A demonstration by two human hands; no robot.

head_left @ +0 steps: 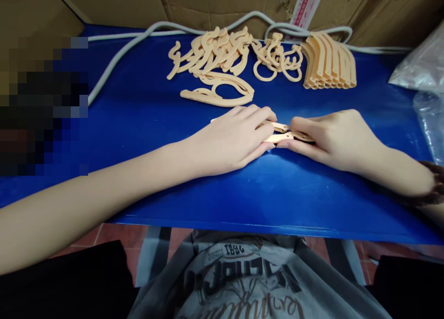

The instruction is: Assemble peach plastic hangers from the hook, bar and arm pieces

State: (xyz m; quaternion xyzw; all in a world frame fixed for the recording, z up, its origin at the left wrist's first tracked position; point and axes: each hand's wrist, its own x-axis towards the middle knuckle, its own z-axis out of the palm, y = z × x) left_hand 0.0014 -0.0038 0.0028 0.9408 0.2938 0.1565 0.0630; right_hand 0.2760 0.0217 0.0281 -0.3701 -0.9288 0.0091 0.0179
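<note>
Between my two hands are beige plastic folding-hanger pieces (pixel 280 138), low over the blue table. My left hand (pixel 237 136) lies over their left part, fingers closed round them, hiding most of that end. From the other side, my right hand (pixel 335 136) pinches the right end between thumb and curled fingers. Small holes show where the pieces meet; whether they are joined I cannot tell. Just beyond my left hand rests a folded beige hanger (pixel 217 97) with a ring-like loop.
Behind lie a heap of curved hooks (pixel 222 48), a cluster of ringed pieces (pixel 277 62) and a neat stack of hanger arms (pixel 329 62). A grey cable (pixel 121 55) runs along the back by cardboard (pixel 215 7). Clear plastic bags (pixel 421 64) sit at right.
</note>
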